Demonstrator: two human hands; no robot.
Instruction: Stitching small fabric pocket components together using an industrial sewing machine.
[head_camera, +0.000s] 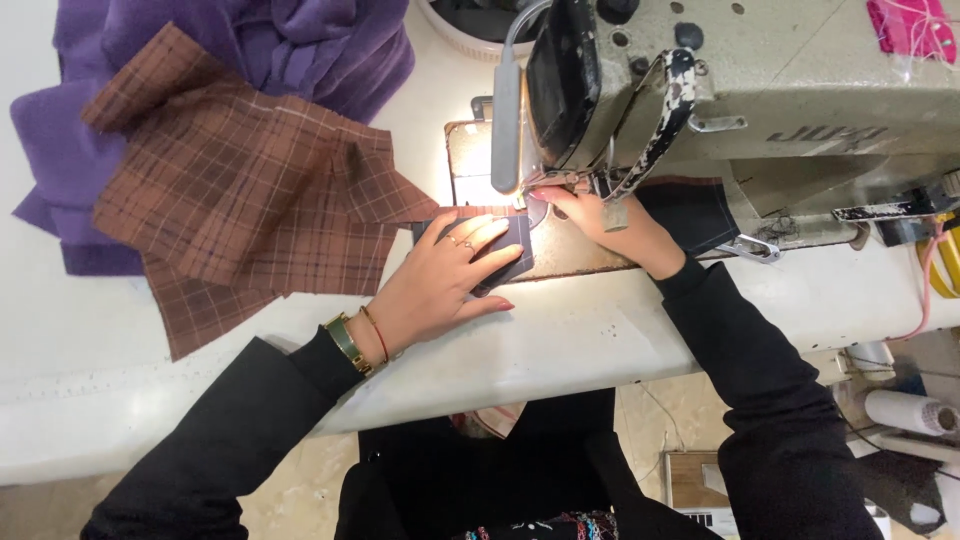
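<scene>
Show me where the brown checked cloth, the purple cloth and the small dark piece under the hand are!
brown checked cloth (235, 190), head view, middle of the spread fabric.
purple cloth (300, 40), head view, folds at the top.
small dark piece (515, 240), head view, edge beside the left hand's fingers.

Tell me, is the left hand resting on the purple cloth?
No, the left hand lies flat on a small dark fabric piece; the purple cloth is apart.

Needle and presser foot hidden behind the sewing machine head. Right hand fingertips tucked under that head, grip unreadable. Purple cloth cut off by top edge. Dark fabric piece mostly covered by left hand.
</scene>
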